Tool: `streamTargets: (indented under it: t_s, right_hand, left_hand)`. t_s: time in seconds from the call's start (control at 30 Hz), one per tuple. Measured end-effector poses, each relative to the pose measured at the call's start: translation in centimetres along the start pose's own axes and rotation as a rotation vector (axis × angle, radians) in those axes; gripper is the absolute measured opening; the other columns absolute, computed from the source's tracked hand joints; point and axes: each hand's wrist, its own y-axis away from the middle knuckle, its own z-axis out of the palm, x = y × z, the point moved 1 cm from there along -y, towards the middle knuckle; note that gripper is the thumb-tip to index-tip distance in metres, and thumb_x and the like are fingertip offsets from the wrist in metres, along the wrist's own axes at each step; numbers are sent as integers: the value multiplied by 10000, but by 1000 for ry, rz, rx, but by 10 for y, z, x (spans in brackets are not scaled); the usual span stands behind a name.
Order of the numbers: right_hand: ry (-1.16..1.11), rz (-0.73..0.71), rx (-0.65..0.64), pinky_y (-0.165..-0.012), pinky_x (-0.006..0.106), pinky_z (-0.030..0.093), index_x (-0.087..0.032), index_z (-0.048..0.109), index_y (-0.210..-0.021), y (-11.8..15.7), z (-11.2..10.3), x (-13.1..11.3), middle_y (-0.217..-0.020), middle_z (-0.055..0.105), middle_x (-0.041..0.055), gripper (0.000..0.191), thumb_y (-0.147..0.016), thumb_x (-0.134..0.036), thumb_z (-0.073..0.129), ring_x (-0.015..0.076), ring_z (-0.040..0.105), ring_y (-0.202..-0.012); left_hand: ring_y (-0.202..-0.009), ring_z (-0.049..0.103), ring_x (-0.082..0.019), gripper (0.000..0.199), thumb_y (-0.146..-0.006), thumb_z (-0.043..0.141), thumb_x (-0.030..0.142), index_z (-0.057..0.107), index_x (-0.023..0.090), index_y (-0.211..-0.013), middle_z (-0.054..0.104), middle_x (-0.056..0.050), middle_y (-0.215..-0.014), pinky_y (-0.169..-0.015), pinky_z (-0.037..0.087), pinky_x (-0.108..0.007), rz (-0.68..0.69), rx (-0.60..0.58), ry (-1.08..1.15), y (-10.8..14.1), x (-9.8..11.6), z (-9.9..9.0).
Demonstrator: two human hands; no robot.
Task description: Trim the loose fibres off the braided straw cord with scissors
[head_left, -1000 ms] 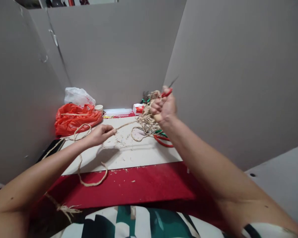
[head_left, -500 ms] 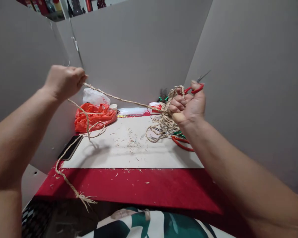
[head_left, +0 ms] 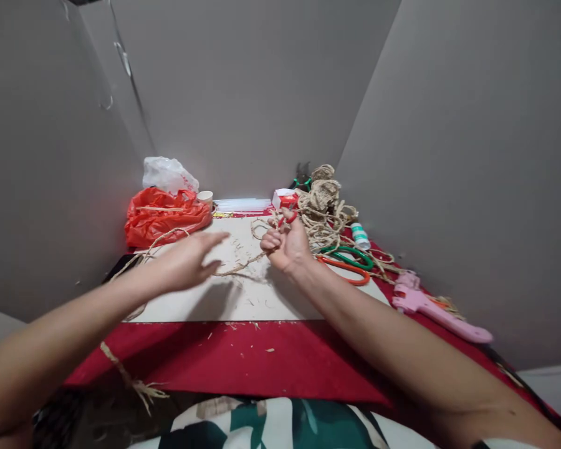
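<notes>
My left hand [head_left: 191, 259] hovers over the left part of the white board with its thumb and fingers apart, holding nothing. Near the board's middle, my right hand [head_left: 285, 243] has its fingers curled round a braided straw rope [head_left: 240, 268]. Red-handled scissors [head_left: 287, 218] hang on the same hand by a handle loop; their blades are hard to make out. From the right hand the rope runs left, passing behind my left hand. A frayed rope end [head_left: 144, 390] hangs over the table's front edge. Beyond my right hand lies a heap of rope [head_left: 325, 199].
A white board [head_left: 177, 308] with straw scraps lies on the red cloth [head_left: 262, 368]. Behind are a red plastic bag [head_left: 163, 218], a paper cup [head_left: 206, 198] and clear sticks [head_left: 243, 205]. Rightward lie green and orange handles [head_left: 346, 262], a bottle [head_left: 359, 237] and a pink glue gun [head_left: 439, 315].
My left hand has let go of the rope, opened and come down toward the middle. My right hand has moved down and left with the scissors and rope. The view has tilted lower.
</notes>
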Motion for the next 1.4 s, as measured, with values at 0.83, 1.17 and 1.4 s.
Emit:
streamTargets:
  t_s: [0.83, 1.17, 1.4]
  right_hand:
    - [98, -59, 27, -321, 162, 73, -208, 437, -659, -65, -21, 15, -403, 179, -132, 380, -795, -545, 547, 45, 68, -355]
    - [86, -94, -24, -323, 159, 71, -208, 454, -668, -47, -15, -6, -412, 179, -120, 345, -831, -507, 509, 46, 68, -365]
    - [165, -178, -41, -319, 172, 76, -222, 460, -678, -56, -21, -15, -426, 171, -117, 355, -839, -535, 506, 54, 86, -353]
  left_hand:
    - [-388, 301, -46, 239, -848, 563, 381, 549, 155, -771, 592, 1, -553, -407, 189, -211, -494, -76, 1327, -62, -24, 139]
    - [-365, 326, -42, 337, -866, 465, 346, 646, 73, -784, 620, -79, -606, -372, 174, -205, -595, -312, 1573, -62, -22, 134]
    - [-421, 253, -18, 206, -755, 689, 298, 684, 130, -874, 523, 20, -617, -394, 108, -181, -508, -305, 1630, -67, -28, 132]
